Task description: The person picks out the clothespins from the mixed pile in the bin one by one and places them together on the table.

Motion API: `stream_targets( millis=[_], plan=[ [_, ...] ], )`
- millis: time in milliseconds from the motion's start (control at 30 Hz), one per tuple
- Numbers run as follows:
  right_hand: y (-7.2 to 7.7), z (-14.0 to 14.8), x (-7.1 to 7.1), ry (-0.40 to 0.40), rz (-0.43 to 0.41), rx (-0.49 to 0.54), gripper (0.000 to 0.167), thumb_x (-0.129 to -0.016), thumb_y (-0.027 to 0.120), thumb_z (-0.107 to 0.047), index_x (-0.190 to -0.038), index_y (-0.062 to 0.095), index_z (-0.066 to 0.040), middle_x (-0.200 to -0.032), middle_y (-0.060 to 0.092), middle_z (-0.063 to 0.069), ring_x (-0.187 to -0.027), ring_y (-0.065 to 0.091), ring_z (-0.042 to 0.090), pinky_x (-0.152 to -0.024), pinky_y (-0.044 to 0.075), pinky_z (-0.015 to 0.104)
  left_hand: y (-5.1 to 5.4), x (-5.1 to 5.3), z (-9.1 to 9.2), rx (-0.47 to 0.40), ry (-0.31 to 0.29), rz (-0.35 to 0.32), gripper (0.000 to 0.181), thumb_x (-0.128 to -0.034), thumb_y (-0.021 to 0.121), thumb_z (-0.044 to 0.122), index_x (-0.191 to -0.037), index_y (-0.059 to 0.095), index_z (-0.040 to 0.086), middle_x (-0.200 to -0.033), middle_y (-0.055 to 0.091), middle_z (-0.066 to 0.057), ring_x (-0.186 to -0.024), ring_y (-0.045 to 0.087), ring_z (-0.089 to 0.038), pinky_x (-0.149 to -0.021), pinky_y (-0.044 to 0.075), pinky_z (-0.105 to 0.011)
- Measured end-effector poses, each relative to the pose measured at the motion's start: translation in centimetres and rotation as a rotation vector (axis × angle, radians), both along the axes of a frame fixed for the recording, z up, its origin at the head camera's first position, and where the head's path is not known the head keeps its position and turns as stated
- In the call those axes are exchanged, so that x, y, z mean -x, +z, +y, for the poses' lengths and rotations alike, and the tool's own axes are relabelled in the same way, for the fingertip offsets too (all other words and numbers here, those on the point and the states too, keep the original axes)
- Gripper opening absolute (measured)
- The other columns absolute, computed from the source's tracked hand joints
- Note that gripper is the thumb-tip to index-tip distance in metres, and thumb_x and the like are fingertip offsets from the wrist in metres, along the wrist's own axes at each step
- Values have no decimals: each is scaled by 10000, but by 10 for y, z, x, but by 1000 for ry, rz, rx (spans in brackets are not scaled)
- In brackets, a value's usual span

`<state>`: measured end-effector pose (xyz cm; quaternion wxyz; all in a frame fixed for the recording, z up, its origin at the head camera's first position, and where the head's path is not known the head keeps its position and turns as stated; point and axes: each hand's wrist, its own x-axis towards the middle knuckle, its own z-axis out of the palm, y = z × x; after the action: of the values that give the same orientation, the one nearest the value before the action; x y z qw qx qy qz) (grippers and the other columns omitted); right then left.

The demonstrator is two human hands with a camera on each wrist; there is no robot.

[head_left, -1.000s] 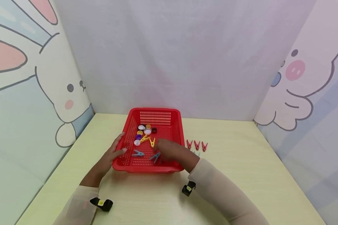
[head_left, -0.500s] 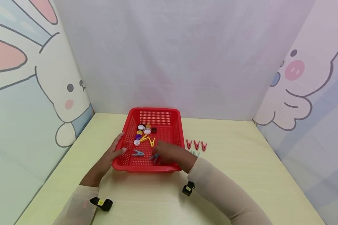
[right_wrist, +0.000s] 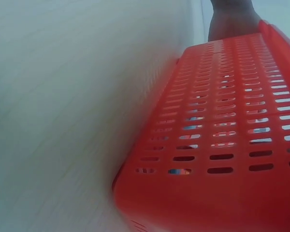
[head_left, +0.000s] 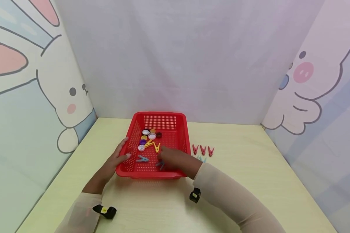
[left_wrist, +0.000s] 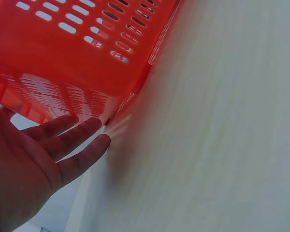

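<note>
Reaching down into the red perforated basket (head_left: 151, 175) with right hand (head_left: 173, 158), close in on a blue clothespin (head_left: 160, 166) and partly covering it. Can't tell whether gripping it: fingertips hidden in head view, hand not visible in right wrist view. Resting left hand (head_left: 113, 163) on the basket's left side, with thumb over the rim and fingers straight and spread along the outside, not curled.

Also see in the basket: second blue clothespin (head_left: 143, 159) near front left, two yellow clothespins (head_left: 157, 148) around the middle, and a cluster of bottle caps (head_left: 152, 136) behind and left of those, in white, yellow, purple and dark.

On pale table (head_left: 236, 181), just right of basket: see three red clothespins (head_left: 203, 150) in a row, plus a light-blue clothespin (head_left: 203, 160) nearer, partly hidden by right arm. Wearing beige sleeves (head_left: 230, 194).
</note>
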<state>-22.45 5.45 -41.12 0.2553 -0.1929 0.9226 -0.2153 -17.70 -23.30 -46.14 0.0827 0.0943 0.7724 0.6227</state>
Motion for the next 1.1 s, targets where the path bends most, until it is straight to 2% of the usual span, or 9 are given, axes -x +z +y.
stream_targets(
  millis=[100,200,333,567,767,1100],
  plan=[
    [0,-2,3,225,176,-132,427,-855,938,-227,-1260,800,-220,-1169,671,-49,-1051,629,120,-935,669,341,0,0,0,6,2,1,981,-1039,664,189,-1766,22,333,-1749,256,-218,-1501,448,-528,-963,672,-411],
    [3,-6,7,292,163,-149,445,-857,936,-191,-1280,799,-200,-1190,737,-35,-1057,646,125,-1007,657,378,0,-1,-2,15,4,4,990,-1036,668,188,-1767,16,333,-1749,255,-219,-1499,449,-523,-961,673,-402],
    [9,-10,11,344,117,-176,513,-832,951,-161,-1313,779,-208,-1192,774,-37,-1040,681,135,-1004,664,417,1,-2,-3,15,6,8,989,-1034,665,185,-1767,18,334,-1747,258,-222,-1488,460,-527,-955,674,-399],
    [11,-9,21,298,-24,-83,518,-837,924,-76,-1314,784,-223,-1179,759,-34,-1073,679,157,-1013,660,445,1,-1,0,13,8,-2,978,-1040,660,197,-1765,22,353,-1756,244,-208,-1515,428,-520,-958,674,-402],
    [12,-3,23,312,-29,-24,490,-853,882,0,-1300,793,-180,-1165,772,-12,-1061,674,166,-988,667,404,1,0,0,7,-4,11,951,-1054,635,202,-1766,23,349,-1767,221,-224,-1501,447,-548,-954,675,-416],
    [17,6,26,222,-114,25,503,-812,931,-57,-1278,785,-175,-1185,723,3,-1109,649,216,-898,682,401,-1,0,0,10,-1,8,946,-1056,630,203,-1767,23,347,-1764,222,-230,-1489,462,-554,-954,676,-420]
  ],
)
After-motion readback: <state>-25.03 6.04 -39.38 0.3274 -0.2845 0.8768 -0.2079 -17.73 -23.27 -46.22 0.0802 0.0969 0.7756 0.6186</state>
